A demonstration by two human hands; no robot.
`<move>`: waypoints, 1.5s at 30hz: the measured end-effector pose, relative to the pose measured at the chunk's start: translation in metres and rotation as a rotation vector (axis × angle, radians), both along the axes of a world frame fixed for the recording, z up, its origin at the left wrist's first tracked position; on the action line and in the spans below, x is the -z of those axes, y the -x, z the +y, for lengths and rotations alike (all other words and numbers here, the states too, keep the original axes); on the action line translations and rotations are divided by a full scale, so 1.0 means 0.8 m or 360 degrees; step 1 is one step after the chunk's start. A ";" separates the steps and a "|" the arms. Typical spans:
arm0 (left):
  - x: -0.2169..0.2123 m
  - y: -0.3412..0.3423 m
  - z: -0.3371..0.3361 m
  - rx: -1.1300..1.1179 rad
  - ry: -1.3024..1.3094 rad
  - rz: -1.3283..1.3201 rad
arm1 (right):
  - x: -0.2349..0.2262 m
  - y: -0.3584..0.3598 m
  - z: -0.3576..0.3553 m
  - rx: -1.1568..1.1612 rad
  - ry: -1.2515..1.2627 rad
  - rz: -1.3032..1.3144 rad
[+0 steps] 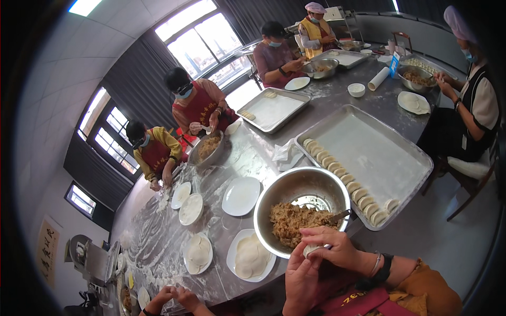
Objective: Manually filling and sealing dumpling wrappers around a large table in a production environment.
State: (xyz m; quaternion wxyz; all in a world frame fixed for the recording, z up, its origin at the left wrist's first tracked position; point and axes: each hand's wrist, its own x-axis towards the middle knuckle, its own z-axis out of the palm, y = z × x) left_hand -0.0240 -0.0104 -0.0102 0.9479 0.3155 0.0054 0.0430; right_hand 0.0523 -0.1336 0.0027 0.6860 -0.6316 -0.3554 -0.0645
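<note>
The bowl [298, 180] is metal, its inner wall polished and glossy; the filling [295, 224] looks rough and lumpy. The tray [363, 152] is metal too, duller. The held dumpling [312, 249] is smooth, matt dough. The tabletop [217, 227] looks smooth with a low sheen, powdery where floured. Under matt wrappers [251, 257], 2 plates [230, 258] look smooth and glossy. The apron [363, 303] and curtain [139, 68] are matt cloth.

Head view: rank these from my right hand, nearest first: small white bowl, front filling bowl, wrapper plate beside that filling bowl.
From the right hand:
1. Filling bowl: just ahead of the fingers.
2. Wrapper plate: left of that bowl.
3. Small white bowl: far ahead, across the table.
</note>
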 end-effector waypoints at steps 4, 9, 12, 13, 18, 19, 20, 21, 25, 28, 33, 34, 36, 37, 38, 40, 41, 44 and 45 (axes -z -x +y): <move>0.005 -0.001 0.001 0.0104 0.0156 0.0086 | 0.014 0.000 0.002 0.0166 0.0100 -0.0339; 0.000 -0.011 0.000 0.0209 0.0134 0.0175 | 0.022 -0.011 -0.001 0.0178 0.0174 -0.0449; -0.001 -0.014 0.009 0.0245 0.0092 0.0189 | 0.010 -0.009 -0.002 0.0151 0.0164 -0.0320; -0.002 -0.014 0.012 0.0256 0.0051 0.0203 | 0.006 -0.007 -0.003 0.0121 0.0132 -0.0183; 0.003 -0.013 0.007 0.0306 0.0205 0.0162 | 0.028 -0.006 -0.003 0.0213 0.0039 -0.0275; 0.004 -0.011 0.004 0.0370 0.0335 0.0093 | 0.032 -0.006 -0.005 0.0219 0.0050 -0.0354; 0.003 -0.010 0.002 0.0370 0.0333 0.0093 | 0.033 -0.008 -0.005 0.0219 0.0048 -0.0354; 0.000 -0.009 -0.001 0.0326 0.0274 0.0160 | 0.033 -0.009 -0.007 0.0229 0.0066 -0.0405; -0.002 -0.012 -0.002 0.0223 0.0121 0.0262 | 0.030 -0.004 -0.009 0.0180 0.0098 -0.0215; -0.001 -0.012 0.005 0.0262 0.0087 0.0231 | 0.022 -0.007 -0.009 0.0086 0.0159 -0.0147; -0.016 -0.022 -0.002 0.0441 0.0047 0.0198 | 0.017 -0.020 -0.021 -0.0082 0.0158 -0.0151; -0.019 -0.023 -0.003 0.0453 0.0033 0.0233 | 0.020 -0.022 -0.023 -0.0100 0.0166 -0.0162; -0.016 -0.026 0.006 0.0476 0.0029 0.0239 | 0.018 -0.021 -0.020 -0.0136 0.0218 -0.0042; -0.013 -0.025 0.010 0.0543 -0.0002 0.0221 | 0.015 -0.020 -0.019 -0.0125 0.0255 0.0053; -0.013 -0.022 0.011 0.0520 -0.0019 0.0295 | 0.009 -0.017 -0.017 -0.0163 0.0213 0.0229; -0.017 -0.023 0.014 0.0539 -0.0029 0.0298 | 0.009 -0.026 -0.019 -0.0266 0.0280 0.0162; -0.018 -0.021 0.014 0.0569 -0.0053 0.0301 | 0.010 -0.027 -0.022 -0.0359 0.0332 0.0093; -0.017 -0.019 0.015 0.0607 -0.0132 0.0304 | 0.019 -0.034 -0.026 -0.0536 0.0291 0.0052; -0.016 -0.019 0.017 0.0599 -0.0126 0.0299 | 0.018 -0.033 -0.025 -0.0544 0.0298 0.0048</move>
